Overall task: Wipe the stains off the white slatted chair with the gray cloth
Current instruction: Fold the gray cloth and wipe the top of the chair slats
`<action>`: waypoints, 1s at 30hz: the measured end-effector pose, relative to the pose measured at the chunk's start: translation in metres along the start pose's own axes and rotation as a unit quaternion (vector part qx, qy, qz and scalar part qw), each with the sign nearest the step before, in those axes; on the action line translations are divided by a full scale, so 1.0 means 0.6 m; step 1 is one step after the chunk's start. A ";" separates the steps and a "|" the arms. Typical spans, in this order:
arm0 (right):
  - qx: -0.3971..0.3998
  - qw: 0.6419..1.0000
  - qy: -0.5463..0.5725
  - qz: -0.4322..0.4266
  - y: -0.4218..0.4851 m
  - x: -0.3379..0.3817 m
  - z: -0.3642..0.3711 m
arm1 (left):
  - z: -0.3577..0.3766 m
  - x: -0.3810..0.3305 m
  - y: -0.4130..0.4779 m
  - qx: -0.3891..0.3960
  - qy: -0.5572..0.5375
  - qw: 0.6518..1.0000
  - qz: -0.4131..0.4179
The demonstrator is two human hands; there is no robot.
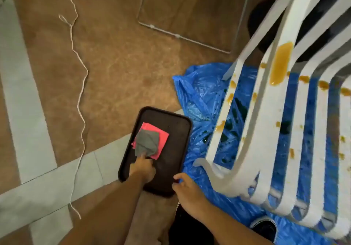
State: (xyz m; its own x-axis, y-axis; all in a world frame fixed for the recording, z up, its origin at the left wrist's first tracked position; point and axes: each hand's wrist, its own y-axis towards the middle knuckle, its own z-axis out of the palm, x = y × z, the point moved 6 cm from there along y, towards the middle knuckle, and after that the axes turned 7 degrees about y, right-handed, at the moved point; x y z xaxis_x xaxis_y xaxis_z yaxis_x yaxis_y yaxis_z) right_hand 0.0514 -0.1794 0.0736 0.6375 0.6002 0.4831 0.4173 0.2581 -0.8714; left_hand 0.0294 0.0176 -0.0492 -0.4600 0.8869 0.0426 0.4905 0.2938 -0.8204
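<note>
Gray cloth (147, 143) is lying on the tray (171, 149), narrow end pointing toward us; our left hand (143, 168) is pinching that end, our right hand (187, 189) is hovering relaxed near the chair (266, 121).

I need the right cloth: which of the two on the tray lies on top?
The gray cloth, atop the pink cloth; the left hand touches it.
</note>
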 end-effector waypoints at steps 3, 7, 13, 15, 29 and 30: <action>0.015 1.000 -0.010 -0.001 0.036 -0.008 0.009 | -0.008 -0.008 0.061 0.019 0.056 0.998 0.015; 0.014 0.999 -0.032 -0.002 0.060 -0.018 0.004 | 0.014 -0.013 0.127 0.066 0.146 0.987 0.024; 0.017 0.999 -0.048 0.007 0.094 0.001 -0.017 | 0.063 -0.014 0.186 0.079 0.167 0.982 0.034; 0.010 0.998 -0.055 0.007 0.105 0.007 -0.023 | 0.063 -0.017 0.192 0.047 0.154 0.986 0.036; 0.062 0.995 -0.070 0.025 -0.056 0.067 0.043 | -0.099 -0.009 -0.146 -0.264 -0.537 0.798 -0.070; 0.065 0.997 -0.043 0.026 -0.077 0.081 0.041 | -0.112 -0.014 -0.175 -0.255 -0.583 0.769 -0.061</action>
State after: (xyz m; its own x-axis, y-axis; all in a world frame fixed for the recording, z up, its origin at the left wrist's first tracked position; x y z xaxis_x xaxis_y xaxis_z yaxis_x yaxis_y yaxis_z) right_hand 0.0470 -0.1439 0.1354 0.5960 0.6770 0.4319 0.2939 0.3166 -0.9019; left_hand 0.0319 0.0033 0.0749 -0.7309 0.0071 -0.6824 0.4816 0.7139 -0.5084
